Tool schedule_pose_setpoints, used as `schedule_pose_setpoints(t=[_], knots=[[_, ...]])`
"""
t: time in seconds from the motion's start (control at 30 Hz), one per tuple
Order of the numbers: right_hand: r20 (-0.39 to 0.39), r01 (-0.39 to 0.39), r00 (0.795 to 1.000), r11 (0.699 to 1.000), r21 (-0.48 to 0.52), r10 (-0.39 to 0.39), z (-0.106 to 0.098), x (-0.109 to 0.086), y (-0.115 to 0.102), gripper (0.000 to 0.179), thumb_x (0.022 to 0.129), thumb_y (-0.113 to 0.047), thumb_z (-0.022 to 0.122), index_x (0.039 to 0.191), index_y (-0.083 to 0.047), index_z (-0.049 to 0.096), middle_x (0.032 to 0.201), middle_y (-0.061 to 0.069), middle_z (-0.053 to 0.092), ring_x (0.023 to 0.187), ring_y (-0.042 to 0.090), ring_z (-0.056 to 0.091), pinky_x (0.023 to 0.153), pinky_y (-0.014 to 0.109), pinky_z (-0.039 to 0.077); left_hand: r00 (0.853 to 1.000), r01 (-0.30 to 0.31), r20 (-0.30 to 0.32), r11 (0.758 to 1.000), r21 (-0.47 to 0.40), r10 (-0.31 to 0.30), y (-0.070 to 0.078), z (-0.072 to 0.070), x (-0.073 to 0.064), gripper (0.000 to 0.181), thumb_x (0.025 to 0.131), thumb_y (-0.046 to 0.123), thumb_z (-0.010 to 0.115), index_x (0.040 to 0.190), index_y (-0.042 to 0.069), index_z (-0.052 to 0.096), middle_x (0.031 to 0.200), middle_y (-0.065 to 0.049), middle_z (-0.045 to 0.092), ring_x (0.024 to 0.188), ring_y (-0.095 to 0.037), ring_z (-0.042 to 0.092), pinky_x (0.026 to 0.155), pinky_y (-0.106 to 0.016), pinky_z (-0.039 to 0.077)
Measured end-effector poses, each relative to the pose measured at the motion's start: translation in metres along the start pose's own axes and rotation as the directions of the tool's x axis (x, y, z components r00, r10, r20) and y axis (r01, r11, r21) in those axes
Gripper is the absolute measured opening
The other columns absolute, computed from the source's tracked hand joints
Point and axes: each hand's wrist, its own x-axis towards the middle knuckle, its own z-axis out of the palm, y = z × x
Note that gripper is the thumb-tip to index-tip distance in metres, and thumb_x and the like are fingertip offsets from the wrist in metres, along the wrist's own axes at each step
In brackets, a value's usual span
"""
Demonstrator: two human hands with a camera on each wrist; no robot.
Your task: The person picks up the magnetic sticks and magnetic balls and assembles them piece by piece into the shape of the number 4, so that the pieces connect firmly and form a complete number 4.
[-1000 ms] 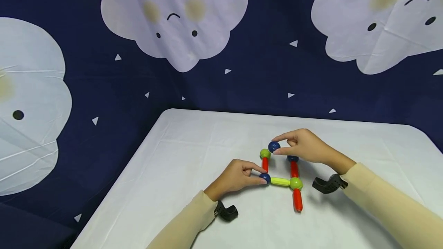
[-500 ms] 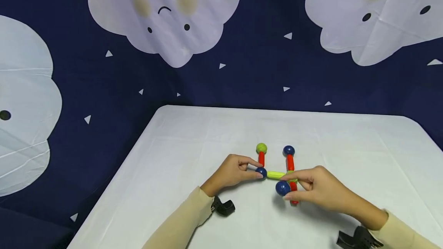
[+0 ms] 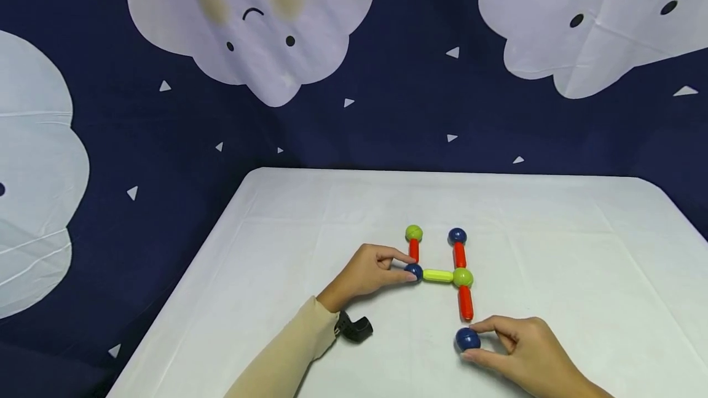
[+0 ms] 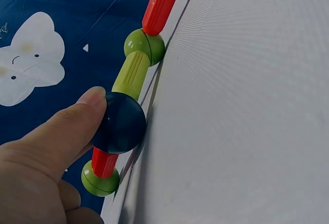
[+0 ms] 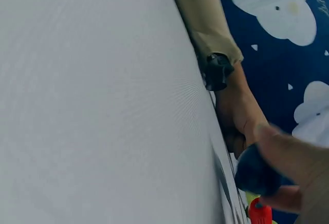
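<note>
My left hand (image 3: 372,270) pinches a blue ball (image 4: 121,123) between thumb and finger at the left corner of a ball-and-stick figure on the table. From that ball a red stick (image 3: 413,250) runs back to a green ball (image 3: 413,233), and a yellow-green stick (image 3: 438,276) leads right to another green ball (image 3: 463,277). This second green ball bears a red stick (image 3: 460,255) topped by a blue ball (image 3: 457,236) behind, and a red stick (image 3: 466,303) in front. My right hand (image 3: 528,349) pinches a loose blue ball (image 3: 468,339) just short of the front stick's free end.
A white-covered table (image 3: 332,214) lies under everything. Behind it hangs a dark blue cloth (image 3: 409,128) with pale clouds. A black wrist strap mount (image 3: 354,328) sits at the left cuff.
My right hand has carried its blue ball from the back of the figure forward, past the front red stick. The left hand keeps its pinch; the view has shifted slightly.
</note>
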Motion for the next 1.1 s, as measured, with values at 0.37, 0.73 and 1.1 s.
schedule_pose_setpoints(t=[0.37,0.73,1.1], knots=[[-0.138,0.037,0.988,0.979,-0.201,-0.066,0.004,-0.0048,0.004,0.033,0.064,-0.043,0.097,0.088,-0.032,0.077,0.056,-0.026,0.025,0.049,-0.007,0.024,0.045,0.013,0.019,1.0,0.0,0.005,1.0,-0.005,0.0,0.0069,-0.0017,-0.0057,0.023,0.083,0.03,0.088,0.104,0.024,0.081,0.057,0.004,0.027,0.052,-0.009,0.025,0.053,-0.027,0.025],[-0.162,0.004,0.986,0.971,-0.24,-0.044,0.006,-0.0087,0.005,0.034,0.063,-0.045,0.096,0.088,-0.031,0.077,0.055,-0.026,0.024,0.048,-0.006,0.022,0.045,0.016,0.018,1.0,0.012,0.008,1.0,-0.008,-0.012,0.0063,0.0021,-0.0078,0.024,0.082,0.029,0.088,0.105,0.022,0.082,0.056,0.005,0.028,0.051,-0.007,0.026,0.052,-0.024,0.024],[-0.149,-0.042,0.989,0.967,-0.252,0.005,0.0092,-0.0086,0.0065,0.035,0.064,-0.049,0.095,0.089,-0.031,0.076,0.055,-0.024,0.024,0.048,-0.004,0.022,0.046,0.019,0.019,1.0,-0.008,0.007,1.0,-0.009,0.008,-0.0009,0.0034,-0.0083,0.024,0.083,0.028,0.088,0.105,0.022,0.081,0.057,0.005,0.028,0.052,-0.008,0.026,0.052,-0.025,0.025]])
